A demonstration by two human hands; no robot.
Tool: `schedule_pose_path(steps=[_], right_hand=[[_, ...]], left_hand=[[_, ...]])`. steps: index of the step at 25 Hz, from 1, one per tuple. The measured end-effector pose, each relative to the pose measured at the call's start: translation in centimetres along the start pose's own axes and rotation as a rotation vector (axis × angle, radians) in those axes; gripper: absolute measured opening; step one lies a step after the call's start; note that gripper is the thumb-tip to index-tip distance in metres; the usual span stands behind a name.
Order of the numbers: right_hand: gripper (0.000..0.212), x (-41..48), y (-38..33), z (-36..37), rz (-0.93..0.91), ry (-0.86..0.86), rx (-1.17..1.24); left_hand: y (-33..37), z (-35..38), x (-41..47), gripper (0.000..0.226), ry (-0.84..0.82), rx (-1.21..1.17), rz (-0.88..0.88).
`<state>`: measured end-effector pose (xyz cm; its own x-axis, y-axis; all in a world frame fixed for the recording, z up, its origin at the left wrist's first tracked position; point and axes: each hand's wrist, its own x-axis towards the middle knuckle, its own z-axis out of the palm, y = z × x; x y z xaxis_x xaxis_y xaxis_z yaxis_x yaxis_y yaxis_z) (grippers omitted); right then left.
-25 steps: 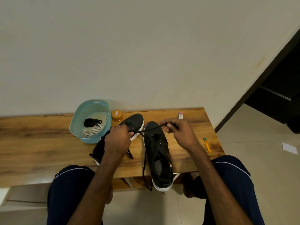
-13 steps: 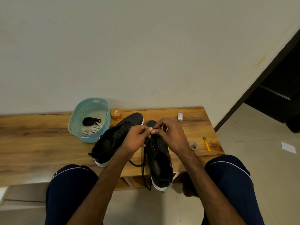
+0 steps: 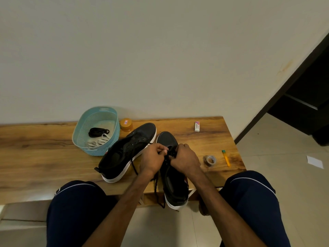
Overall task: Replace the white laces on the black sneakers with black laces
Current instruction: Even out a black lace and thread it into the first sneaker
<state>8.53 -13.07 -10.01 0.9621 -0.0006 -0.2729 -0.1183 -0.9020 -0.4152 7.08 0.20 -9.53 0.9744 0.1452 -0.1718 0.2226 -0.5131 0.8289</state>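
left hand (image 3: pixel 154 158): the fingers are curled; thumb and fingertips pinch the black lace (image 3: pixel 134 166) just over the eyelets of the straight sneaker (image 3: pixel 174 186).
right hand (image 3: pixel 186 159): the fingers are curled too and pinch the same lace; its fingertips are against those of the left hand.
straight sneaker: it lies on the wooden bench (image 3: pixel 35 157), toe to 12 o'clock, heel over the near edge; the hands cover its middle part.
black lace: two loose strands run from under the left hand toward 6 o'clock. One lies between the two sneakers, the other hangs past the bench edge.
slanted sneaker (image 3: pixel 124 152): at 9 o'clock from the hands, toe to 1 o'clock, just beside the straight sneaker.
basket (image 3: pixel 96 151): light blue, at 10 o'clock from the hands, just beside the slanted sneaker. It holds a black bundle (image 3: pixel 98 131) and white laces (image 3: pixel 98 142).
jar (image 3: pixel 126 124): orange lid, at 11 o'clock, between basket and slanted toe.
tape roll (image 3: pixel 211 159): at 3 o'clock, near the right hand.
yellow pen (image 3: pixel 226 158): farther at 3 o'clock, beside the tape roll.
small box (image 3: pixel 197 126): at 1 o'clock, near the far edge.
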Motion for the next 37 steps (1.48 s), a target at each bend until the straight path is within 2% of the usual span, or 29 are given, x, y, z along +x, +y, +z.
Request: schedule_pose_path(steps=[3, 5, 8, 12, 16, 22, 30, 32, 34, 37], right_hand=[[0.058, -0.2, -0.4, 0.1, -0.014, -0.011, -0.072], [0.044, 0.0, -0.5, -0.4, -0.030, -0.020, -0.059], [0.025, 0.7, 0.6, -1.3, -0.012, -0.045, 0.091], [0.024, 1.2, 2.2, -1.4, 0.060, -0.077, 0.337], [0.025, 1.3, 2.6, -1.0, 0.086, -0.092, 0.447], [0.026, 0.9, 2.3, -0.6, 0.067, -0.071, 0.446], [0.026, 1.1, 2.6, -0.2, 0.073, -0.079, 0.497], [0.027, 0.9, 2.6, 0.6, 0.102, -0.033, 0.574], [0.017, 0.8, 2.5, 1.3, 0.156, 0.050, 0.700], [0.009, 0.9, 2.5, 1.9, 0.180, 0.133, 0.771]], left_hand=[[0.0, 0.3, 0.1, 0.006, 0.071, 0.068, 0.034], [0.0, 0.7, 0.2, 0.005, 0.072, 0.088, 0.040], [-0.1, 1.6, 0.3, 0.005, 0.055, 0.150, 0.049], [-0.4, 2.5, 0.4, 0.005, 0.054, 0.256, 0.043], [-0.2, 2.7, 0.4, 0.006, 0.065, 0.324, 0.074], [-0.1, 3.5, 0.5, 0.008, 0.081, 0.435, 0.117], [-0.4, 3.9, 0.7, 0.009, 0.092, 0.454, 0.138], [-0.5, 4.0, 0.8, 0.009, 0.099, 0.419, 0.135], [-0.8, 4.0, 0.9, 0.011, 0.087, 0.369, 0.143], [-1.1, 3.7, 0.5, 0.023, 0.040, 0.360, 0.183]])
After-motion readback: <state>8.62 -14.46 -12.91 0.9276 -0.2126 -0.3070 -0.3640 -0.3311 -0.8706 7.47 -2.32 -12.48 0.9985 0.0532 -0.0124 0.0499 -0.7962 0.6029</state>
